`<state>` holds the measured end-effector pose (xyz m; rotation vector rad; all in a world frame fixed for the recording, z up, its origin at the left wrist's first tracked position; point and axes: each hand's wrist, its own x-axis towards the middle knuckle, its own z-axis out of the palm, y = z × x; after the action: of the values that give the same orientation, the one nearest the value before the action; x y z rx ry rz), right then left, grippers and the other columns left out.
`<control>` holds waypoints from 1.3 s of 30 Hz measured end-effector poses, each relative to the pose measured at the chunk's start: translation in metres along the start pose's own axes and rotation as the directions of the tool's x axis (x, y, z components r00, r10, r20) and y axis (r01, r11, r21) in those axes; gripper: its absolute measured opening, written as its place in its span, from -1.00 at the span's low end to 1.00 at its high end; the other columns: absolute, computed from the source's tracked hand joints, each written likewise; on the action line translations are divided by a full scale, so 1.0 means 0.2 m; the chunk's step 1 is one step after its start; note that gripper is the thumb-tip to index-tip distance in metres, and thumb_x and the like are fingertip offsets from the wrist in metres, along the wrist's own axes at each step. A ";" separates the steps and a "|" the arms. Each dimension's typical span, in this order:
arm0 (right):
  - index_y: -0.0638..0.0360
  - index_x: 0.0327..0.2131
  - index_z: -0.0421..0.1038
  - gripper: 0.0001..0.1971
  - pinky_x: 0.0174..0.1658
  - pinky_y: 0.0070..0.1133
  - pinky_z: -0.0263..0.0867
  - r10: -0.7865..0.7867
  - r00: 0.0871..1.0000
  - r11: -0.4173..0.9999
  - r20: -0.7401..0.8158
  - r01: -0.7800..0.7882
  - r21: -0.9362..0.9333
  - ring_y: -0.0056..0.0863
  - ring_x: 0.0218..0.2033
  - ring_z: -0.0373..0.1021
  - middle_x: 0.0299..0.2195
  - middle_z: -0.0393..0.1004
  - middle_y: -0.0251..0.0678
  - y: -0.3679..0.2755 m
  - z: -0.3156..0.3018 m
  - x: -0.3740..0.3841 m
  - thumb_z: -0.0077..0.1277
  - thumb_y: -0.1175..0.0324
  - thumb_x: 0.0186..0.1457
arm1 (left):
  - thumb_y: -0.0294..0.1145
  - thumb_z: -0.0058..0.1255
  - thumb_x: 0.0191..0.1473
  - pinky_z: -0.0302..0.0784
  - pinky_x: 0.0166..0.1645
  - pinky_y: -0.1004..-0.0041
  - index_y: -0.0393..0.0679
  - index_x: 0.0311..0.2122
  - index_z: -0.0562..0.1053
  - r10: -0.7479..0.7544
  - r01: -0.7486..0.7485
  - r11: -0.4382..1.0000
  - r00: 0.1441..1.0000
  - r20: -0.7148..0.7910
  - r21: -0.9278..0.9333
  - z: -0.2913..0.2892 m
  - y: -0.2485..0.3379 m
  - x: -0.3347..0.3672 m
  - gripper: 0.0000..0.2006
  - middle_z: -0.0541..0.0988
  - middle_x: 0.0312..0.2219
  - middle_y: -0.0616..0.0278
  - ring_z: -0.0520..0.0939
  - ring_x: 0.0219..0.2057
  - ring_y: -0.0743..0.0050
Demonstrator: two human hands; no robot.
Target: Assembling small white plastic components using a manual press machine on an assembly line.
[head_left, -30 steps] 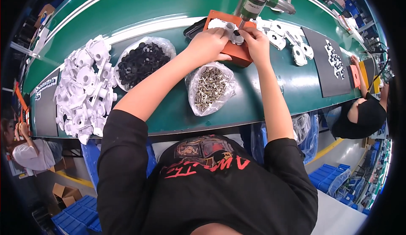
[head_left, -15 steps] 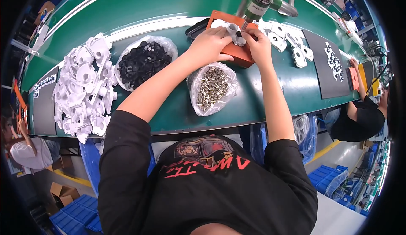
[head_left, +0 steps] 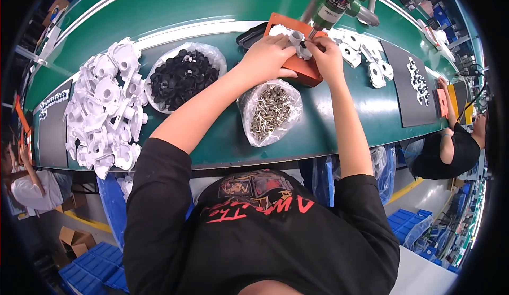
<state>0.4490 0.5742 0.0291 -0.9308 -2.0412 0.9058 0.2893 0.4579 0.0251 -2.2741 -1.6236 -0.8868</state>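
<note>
Bright light glares off the green bench (head_left: 366, 120).

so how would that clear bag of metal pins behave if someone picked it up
The clear bag looks floppy: its thin film is creased. It is probably heavy for its size, given the many metal pins inside. Its open top suggests they could spill if tipped.

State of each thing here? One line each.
left hand, fingers on white part, grip unclear
right hand, fingertips at black piece, grip unclear
white part, on orange block, partly hidden
small bag, open, metal pieces inside
large bag, open, black parts inside
white pile, loosely heaped
green machine, tip over block, contact unclear
right dark sheet, flat under small parts
</note>
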 end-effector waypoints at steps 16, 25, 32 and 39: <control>0.15 -0.11 0.41 -0.65 -0.01 -0.43 0.16 -0.412 0.911 0.801 -0.028 0.348 -0.487 -0.22 -0.10 0.28 -0.11 0.37 -0.13 0.04 -0.09 -0.14 0.02 0.26 0.00 | -0.06 0.23 -0.29 0.40 -0.05 0.24 -0.20 -0.22 0.39 -0.027 0.027 1.000 0.998 0.063 0.006 0.01 0.00 0.00 -0.46 0.45 -0.23 0.09 0.47 -0.13 0.08; 0.06 -0.20 0.40 -0.71 -0.30 -0.58 0.26 -0.212 0.872 0.890 -0.441 0.358 0.281 -0.50 -0.33 0.37 -0.36 0.43 -0.34 -0.11 -0.81 0.86 -0.03 0.16 0.04 | -0.04 0.23 -0.33 0.41 -0.12 0.28 -0.16 -0.29 0.42 -0.009 0.010 1.000 1.000 -0.023 0.011 0.00 0.02 0.03 -0.50 0.45 -0.32 0.17 0.48 -0.20 0.18; 0.02 -0.55 0.38 -0.80 -0.60 -0.67 0.12 -0.437 0.667 0.299 0.603 -0.524 0.797 -0.64 -0.67 0.21 -0.67 0.29 -0.53 -0.30 -0.86 1.42 -0.09 0.19 0.02 | -0.02 0.23 -0.32 0.42 -0.11 0.29 -0.13 -0.25 0.43 -0.085 0.086 0.996 0.995 0.054 -0.008 -0.02 0.04 0.04 -0.49 0.46 -0.27 0.16 0.49 -0.17 0.18; 0.04 -0.47 0.39 -0.66 -0.64 -0.66 0.20 -0.263 0.511 0.324 0.818 -0.752 0.574 -0.59 -0.69 0.26 -0.61 0.39 -0.42 -0.66 -0.95 1.38 -0.18 0.00 0.07 | -0.05 0.22 -0.28 0.45 -0.13 0.29 -0.01 -0.13 0.41 -0.148 0.144 0.988 0.983 0.106 0.049 -0.04 0.02 0.03 -0.47 0.45 -0.18 0.26 0.50 -0.17 0.19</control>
<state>0.4258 0.7905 0.3159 -0.0914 -1.3529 2.8129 0.2921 0.4569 0.0346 -2.2348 -1.8584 -0.7638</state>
